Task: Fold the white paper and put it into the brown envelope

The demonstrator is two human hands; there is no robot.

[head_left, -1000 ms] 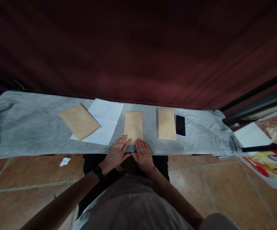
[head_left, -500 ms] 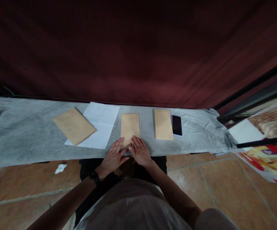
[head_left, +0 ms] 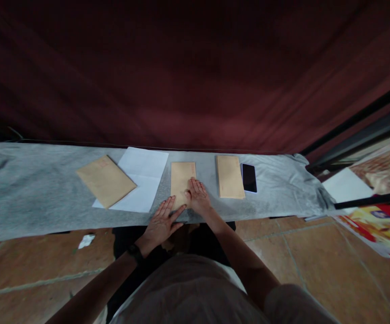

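A brown paper envelope (head_left: 180, 176) with red print at its upper right corner lies flat in front of me. My left hand (head_left: 161, 221) rests with fingers spread on its lower left edge. On its right side lies my right hand (head_left: 199, 197), fingers stretched out and pointing away from me, the thumb bent inward. The palms hide the envelope's lower part. To the left, another brown envelope (head_left: 106, 181) lies slantwise over creased white paper (head_left: 144, 174). A stack of brown envelopes (head_left: 230, 176) sits to the right.
A phone (head_left: 249, 177) lies beside the stack, on the grey cloth (head_left: 33, 189) covering the narrow surface. Behind it hangs a dark red curtain (head_left: 195, 90). Black metal bars (head_left: 360, 121) and a colourful box (head_left: 377, 229) stand at the right. A white scrap (head_left: 86, 241) lies on the tiled floor.
My right hand has slid up along the envelope's right side, away from the left hand. My left hand stays at the lower left edge.
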